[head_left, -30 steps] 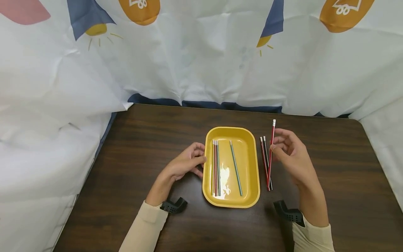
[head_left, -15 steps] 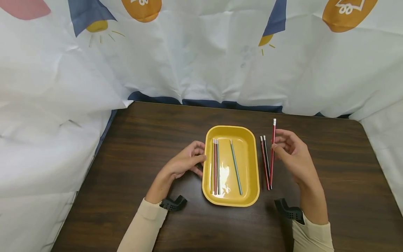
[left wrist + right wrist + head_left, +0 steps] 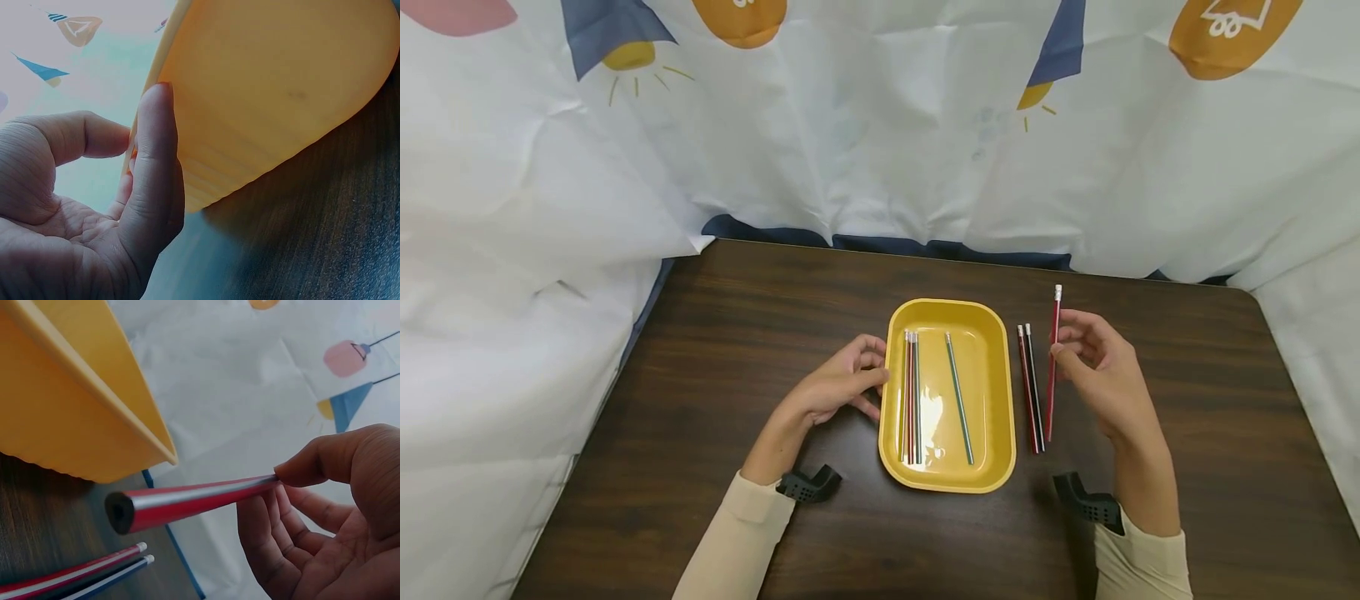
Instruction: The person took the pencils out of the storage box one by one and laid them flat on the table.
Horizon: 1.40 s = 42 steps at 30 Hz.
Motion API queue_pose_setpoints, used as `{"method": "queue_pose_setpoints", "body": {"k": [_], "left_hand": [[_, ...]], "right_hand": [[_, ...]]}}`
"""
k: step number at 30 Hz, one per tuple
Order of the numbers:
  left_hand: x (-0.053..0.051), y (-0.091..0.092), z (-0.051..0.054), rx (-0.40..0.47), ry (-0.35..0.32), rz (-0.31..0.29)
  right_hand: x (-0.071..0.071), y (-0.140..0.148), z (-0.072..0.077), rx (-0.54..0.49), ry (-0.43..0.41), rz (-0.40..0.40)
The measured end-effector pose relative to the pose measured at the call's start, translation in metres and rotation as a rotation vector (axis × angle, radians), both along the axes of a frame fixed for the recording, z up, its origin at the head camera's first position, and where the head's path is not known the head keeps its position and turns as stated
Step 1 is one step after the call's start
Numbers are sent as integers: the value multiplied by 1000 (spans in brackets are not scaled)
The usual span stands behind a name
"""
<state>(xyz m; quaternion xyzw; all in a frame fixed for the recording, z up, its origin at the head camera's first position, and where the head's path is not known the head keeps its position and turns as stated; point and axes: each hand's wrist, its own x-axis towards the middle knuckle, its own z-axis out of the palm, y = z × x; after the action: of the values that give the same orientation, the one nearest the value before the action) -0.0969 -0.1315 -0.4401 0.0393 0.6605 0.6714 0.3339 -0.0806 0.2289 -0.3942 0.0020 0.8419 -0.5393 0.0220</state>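
Observation:
A yellow tray (image 3: 1007,400) sits on the dark wooden table. My left hand (image 3: 842,383) pinches its left rim between thumb and fingers, which the left wrist view shows close up (image 3: 144,181). Inside the tray, several striped pencils (image 3: 912,400) lie side by side at the left, and one green pencil (image 3: 959,400) lies slanted at the right. To the right of the tray, my right hand (image 3: 1101,367) pinches a red-and-white striped pencil (image 3: 187,503) above the table, its white eraser end pointing away. Beside it, a red pencil (image 3: 1028,392) and a dark pencil (image 3: 1035,387) lie together on the table.
White curtain cloth (image 3: 880,150) with printed lamps hangs behind the table (image 3: 760,292) and along both its sides. A black band (image 3: 808,485) is on the left wrist and another black band (image 3: 1086,502) on the right.
The red pencil in my right hand has moved slightly right, away from the two pencils on the table, and its lower end has swung up off them. My left hand keeps its hold on the tray.

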Motion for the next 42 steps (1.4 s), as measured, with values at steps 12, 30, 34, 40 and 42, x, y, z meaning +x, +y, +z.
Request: {"method": "queue_pose_setpoints", "body": {"k": [12,30,34,40,42], "left_hand": [[0,0,-1,6,-3,-5],[-1,-1,-1,-2,4,-3],[-1,-1,-2,-1,3,-4],[-1,-1,-2,-1,0,3],[0,-1,-2,0,1,0]], "right_hand": [[-1,6,-6,134,3,-38],[-9,9,-27,208,-75,-20],[-12,7,-32,231,-109,-20],[-14,6,-36,246,-129,-3],[-13,5,-37,262,-134,-8]]}}
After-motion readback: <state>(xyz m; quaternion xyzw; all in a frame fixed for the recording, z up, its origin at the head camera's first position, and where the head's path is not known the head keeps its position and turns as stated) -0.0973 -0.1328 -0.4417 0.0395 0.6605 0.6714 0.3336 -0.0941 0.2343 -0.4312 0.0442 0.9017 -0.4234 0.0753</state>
